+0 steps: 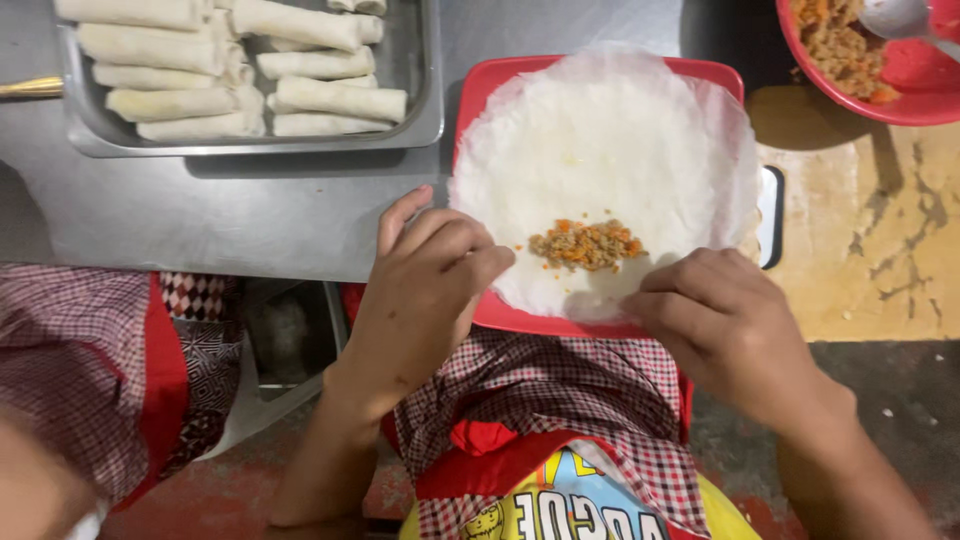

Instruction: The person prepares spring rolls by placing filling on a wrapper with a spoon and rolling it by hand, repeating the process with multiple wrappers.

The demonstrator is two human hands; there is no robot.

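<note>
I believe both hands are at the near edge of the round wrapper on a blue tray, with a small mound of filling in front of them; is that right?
Not quite: the tray is red, not blue, as the head view shows. Otherwise yes: left hand and right hand are at the wrapper's near edge, behind the filling.

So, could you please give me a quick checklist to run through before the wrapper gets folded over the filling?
1. Wrapper lies flat on the red tray: ok.
2. Filling sits in a compact mound near the wrapper's near edge: ok.
3. Left hand at the near-left edge: ok.
4. Right hand at the near-right edge: ok.
5. Wrapper free of tears: cannot tell.
6. Room in the metal tray beside the finished rolls: ok.
</note>
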